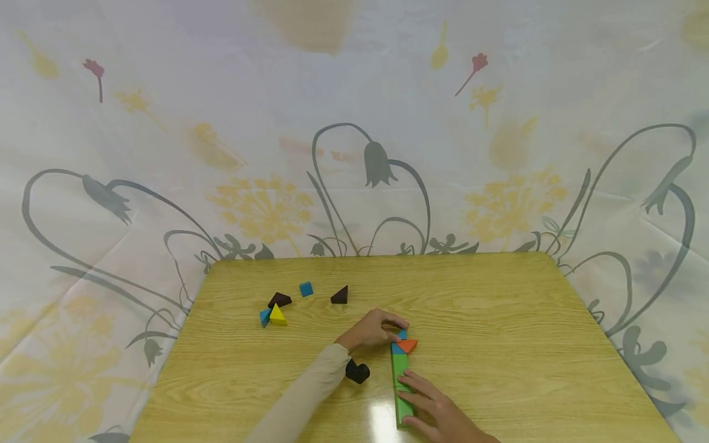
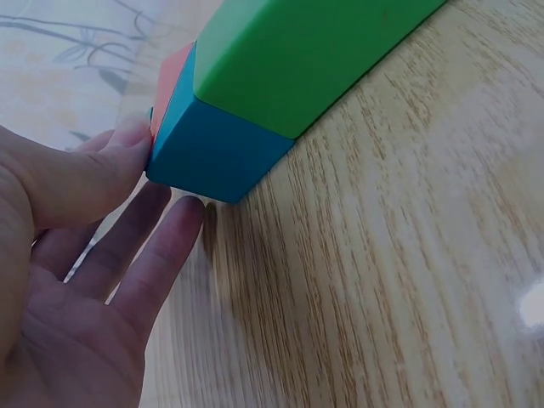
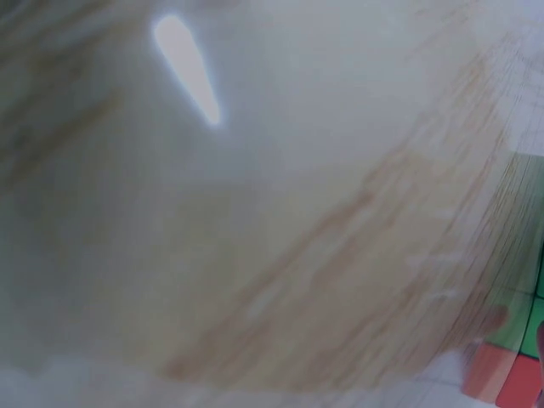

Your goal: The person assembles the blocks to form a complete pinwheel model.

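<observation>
Two green blocks point(image 1: 404, 403) lie end to end in a row on the table. A blue triangular block point(image 1: 397, 349) and an orange triangular block point(image 1: 408, 346) sit together at the row's far end. Beyond them, my left hand point(image 1: 370, 330) pinches another small blue block point(image 1: 402, 335) between thumb and fingers; the thumb hides most of it in the left wrist view. My right hand point(image 1: 437, 409) rests its extended fingers along the right side of the green blocks. The right wrist view catches only part of the green and orange blocks point(image 3: 501, 374) at its edge.
A black notched block point(image 1: 357, 371) lies beside the left forearm. Farther back left are a dark block point(image 1: 280, 299), a yellow triangle point(image 1: 277, 315), a blue triangle point(image 1: 264, 317), a blue cube point(image 1: 306, 288) and a dark triangle point(image 1: 340, 296). A patterned curtain point(image 1: 354, 92) hangs behind the table.
</observation>
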Demonstrator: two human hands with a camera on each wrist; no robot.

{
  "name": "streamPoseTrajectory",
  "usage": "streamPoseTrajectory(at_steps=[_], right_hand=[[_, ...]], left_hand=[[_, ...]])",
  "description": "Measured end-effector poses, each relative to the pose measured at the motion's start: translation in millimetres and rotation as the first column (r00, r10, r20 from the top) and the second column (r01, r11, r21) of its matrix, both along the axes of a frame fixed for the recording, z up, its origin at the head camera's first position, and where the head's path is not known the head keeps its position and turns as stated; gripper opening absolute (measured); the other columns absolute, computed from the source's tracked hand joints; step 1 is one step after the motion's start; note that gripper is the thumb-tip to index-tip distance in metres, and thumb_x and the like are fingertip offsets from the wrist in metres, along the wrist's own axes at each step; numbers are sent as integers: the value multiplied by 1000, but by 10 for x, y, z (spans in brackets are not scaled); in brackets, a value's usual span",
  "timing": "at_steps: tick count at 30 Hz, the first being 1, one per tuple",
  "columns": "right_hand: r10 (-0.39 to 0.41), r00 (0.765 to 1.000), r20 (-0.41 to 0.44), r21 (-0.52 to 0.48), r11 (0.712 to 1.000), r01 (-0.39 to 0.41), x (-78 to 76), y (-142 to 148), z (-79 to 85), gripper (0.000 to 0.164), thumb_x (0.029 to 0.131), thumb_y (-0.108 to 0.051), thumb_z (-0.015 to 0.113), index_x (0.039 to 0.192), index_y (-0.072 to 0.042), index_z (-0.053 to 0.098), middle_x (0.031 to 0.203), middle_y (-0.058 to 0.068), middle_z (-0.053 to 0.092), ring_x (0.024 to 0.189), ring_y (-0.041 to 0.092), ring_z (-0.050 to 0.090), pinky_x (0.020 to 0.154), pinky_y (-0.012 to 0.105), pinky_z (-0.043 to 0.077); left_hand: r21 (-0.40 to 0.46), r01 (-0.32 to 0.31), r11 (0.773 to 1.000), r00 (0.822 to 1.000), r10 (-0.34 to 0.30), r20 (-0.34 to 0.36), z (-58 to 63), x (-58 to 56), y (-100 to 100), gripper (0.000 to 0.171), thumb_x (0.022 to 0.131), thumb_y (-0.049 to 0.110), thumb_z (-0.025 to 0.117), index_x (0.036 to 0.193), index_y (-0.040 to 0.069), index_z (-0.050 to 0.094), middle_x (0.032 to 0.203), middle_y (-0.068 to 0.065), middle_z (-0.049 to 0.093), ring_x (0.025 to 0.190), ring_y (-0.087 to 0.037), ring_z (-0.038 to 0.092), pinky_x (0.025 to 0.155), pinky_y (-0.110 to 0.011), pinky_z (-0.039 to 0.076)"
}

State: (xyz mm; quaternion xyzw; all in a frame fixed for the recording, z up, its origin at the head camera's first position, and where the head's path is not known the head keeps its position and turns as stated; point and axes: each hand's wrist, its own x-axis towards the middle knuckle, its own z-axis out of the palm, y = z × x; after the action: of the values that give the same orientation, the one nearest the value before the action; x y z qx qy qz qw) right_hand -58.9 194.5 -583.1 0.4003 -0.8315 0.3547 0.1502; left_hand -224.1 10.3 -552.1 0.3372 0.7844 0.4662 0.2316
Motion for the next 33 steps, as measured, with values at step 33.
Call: streamPoseTrajectory(at_steps=[33], right_hand=[[-5, 1000, 16, 2, 1000, 5, -3, 7, -31, 41, 86, -16, 70, 122, 2, 61, 134, 20, 48, 129, 32, 41, 104, 24, 37]], left_hand=[[-39, -99, 994, 995, 99, 16, 63, 79, 24, 26, 87, 5, 68, 113, 6, 69, 115, -1, 66, 107, -17, 59, 83, -22, 50]])
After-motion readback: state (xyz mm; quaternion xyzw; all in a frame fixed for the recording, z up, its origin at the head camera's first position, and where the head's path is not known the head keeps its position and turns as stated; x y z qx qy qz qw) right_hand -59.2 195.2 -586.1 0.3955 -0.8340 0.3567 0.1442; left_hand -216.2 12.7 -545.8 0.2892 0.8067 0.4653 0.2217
